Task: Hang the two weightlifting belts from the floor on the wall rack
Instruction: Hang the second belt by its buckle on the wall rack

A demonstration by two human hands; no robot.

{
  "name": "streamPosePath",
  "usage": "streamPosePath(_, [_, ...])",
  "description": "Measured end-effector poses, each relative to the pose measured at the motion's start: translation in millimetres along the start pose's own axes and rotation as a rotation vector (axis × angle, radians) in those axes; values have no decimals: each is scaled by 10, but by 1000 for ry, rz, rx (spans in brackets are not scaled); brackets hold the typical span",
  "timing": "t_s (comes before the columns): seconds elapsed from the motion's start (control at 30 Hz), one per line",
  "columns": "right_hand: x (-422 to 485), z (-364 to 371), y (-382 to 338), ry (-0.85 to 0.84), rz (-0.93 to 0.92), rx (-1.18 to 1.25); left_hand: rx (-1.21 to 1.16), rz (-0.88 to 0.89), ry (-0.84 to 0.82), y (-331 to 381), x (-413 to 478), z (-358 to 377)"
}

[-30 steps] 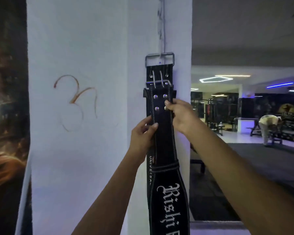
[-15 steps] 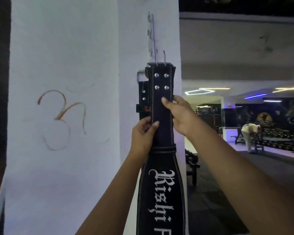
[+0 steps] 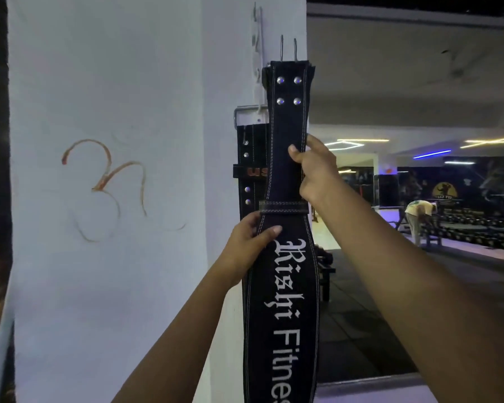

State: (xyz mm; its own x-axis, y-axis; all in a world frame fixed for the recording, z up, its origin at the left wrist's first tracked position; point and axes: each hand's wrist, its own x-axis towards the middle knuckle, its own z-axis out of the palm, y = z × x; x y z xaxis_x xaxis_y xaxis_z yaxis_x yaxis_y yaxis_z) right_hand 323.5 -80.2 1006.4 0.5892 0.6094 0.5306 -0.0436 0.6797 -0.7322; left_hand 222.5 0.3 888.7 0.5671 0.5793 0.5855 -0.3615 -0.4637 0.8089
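You've got the black belt (image 3: 285, 158) held upright at centre frame, against the corner of the white pillar (image 3: 108, 82). Your right hand (image 3: 314, 173) is closed on its right edge at mid-height, thumb across the front face. Your left hand (image 3: 246, 245) is lower, pinching the left edge just under the keeper loop (image 3: 281, 207), thumb on the front beside the white lettering. The belt's top end, with four rivets and two buckle prongs (image 3: 288, 49) sticking up, sits in the upper centre beside the metal wall rack (image 3: 258, 45). I can't tell if it's hooked. The second belt (image 3: 249, 170) is behind it, just left, hanging by its buckle frame from a lower hook.
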Motion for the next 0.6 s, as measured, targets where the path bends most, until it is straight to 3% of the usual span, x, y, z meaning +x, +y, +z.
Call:
streamPosePath(0.1, [26, 32, -61, -9, 8, 3, 3, -59, -68, -55, -66, -45])
streamPosePath(0.4, [32, 55, -63, 9, 18, 6, -81, -103, -20, -167, -178, -76])
streamPosePath(0.6, [51, 7, -178, 19, 10, -9, -2, -201, -89, -438, -421, -115])
